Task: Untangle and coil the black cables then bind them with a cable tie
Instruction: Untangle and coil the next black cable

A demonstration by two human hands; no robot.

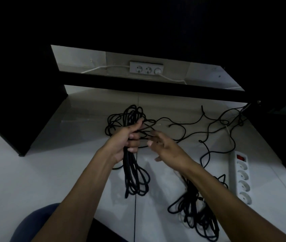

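While both hands are working over the white tiled floor [33,172], the scene is reading as follows:

Left hand [127,140]: fingers are curling tightly round a black cable bundle [133,173], gripping it at its middle; the thumb is lying along the upper strands.

Black cable bundle: long loops are hanging down below the left hand, and shorter, messier loops are fanning out above and beyond its knuckles.

Right hand [166,148]: fingers are spreading, relaxed and fairly straight, gripping nothing; the fingertips are sitting just beside the left hand, and they seem to be brushing a strand there, though motion blur is making contact hard to judge.

Loose cable [213,126]: thin black strands are trailing away beyond the right hand, winding across the floor toward the dark furniture [278,119] on that hand's outer side.

Second cable pile [196,215]: a tangled black heap is lying on the floor under the right forearm, well apart from the held bundle.

Power strip [241,179]: white, with a red switch, lying on the floor just outside the right wrist.

Wall socket [146,67]: white, far beyond both hands, with a white cord [103,68] running from it.

Knee [33,224]: dark blue fabric is showing below the left forearm.
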